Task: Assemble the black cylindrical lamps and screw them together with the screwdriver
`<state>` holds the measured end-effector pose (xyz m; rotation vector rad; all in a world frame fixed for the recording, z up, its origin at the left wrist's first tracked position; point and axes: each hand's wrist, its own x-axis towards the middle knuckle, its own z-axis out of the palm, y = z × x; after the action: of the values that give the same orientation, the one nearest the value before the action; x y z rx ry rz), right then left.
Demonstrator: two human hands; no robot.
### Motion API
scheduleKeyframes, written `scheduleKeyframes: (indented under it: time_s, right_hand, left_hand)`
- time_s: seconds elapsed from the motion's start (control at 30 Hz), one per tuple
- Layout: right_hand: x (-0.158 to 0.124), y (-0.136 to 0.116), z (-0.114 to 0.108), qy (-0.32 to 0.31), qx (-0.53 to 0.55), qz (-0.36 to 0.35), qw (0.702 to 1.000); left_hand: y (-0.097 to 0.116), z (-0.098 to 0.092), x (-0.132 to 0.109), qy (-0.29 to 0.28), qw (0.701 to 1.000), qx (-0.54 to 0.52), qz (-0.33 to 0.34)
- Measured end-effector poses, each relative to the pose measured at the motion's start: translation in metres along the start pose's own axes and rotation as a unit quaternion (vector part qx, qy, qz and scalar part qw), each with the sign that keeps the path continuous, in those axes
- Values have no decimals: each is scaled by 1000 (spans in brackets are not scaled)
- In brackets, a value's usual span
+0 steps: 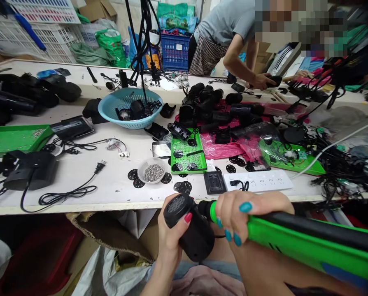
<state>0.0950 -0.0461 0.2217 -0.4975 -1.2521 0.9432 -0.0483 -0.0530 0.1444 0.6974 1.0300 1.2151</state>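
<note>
My left hand [171, 234] is wrapped round a black cylindrical device [190, 230] with a perforated round end, held below the table's front edge. My right hand [248, 213], with teal nails, grips a green and black electric screwdriver [310, 242] whose tip is pressed against the side of the device. A small white dish of screws [153, 170] sits on the table just ahead, with black round grille discs [134, 177] scattered about it.
White table [110, 181] holds a green perforated tray [187, 154], a blue basket [128, 107] of black parts, a white power strip [261, 180], cables and piled black devices. Another person [230, 37] leans over the far side. Cardboard and bags lie under the table.
</note>
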Motion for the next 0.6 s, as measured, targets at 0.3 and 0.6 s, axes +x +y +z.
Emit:
scheduleKeyframes:
  time_s: [0.3, 0.6]
  right_hand:
    - [23, 4, -13, 171, 69, -14, 983]
    - [67, 39, -120, 394, -139, 13, 909]
  left_hand:
    - [-22, 4, 14, 103, 988, -71, -92]
    - [-26, 6, 47, 145, 979, -43, -137]
